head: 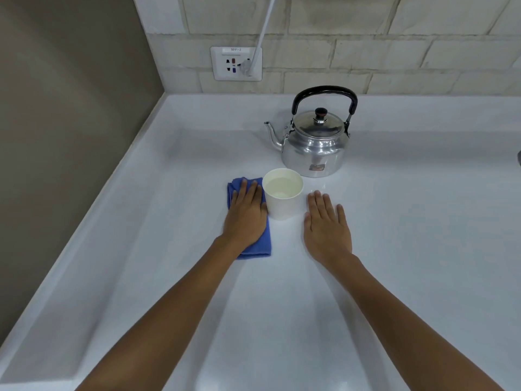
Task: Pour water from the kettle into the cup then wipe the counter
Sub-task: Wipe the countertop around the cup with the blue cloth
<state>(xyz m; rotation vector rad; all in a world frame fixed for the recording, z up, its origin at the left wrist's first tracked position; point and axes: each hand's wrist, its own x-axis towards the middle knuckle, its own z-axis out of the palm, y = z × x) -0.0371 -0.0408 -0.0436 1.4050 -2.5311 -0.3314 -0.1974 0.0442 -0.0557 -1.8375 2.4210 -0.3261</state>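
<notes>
Cup [283, 197] before kettle [313, 142]; cloth [260, 244] left of cup, on counter [408, 235].

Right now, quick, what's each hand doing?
Left hand: open, flat on the folded blue cloth.
Right hand: open, flat on the white counter, holding nothing.
</notes>
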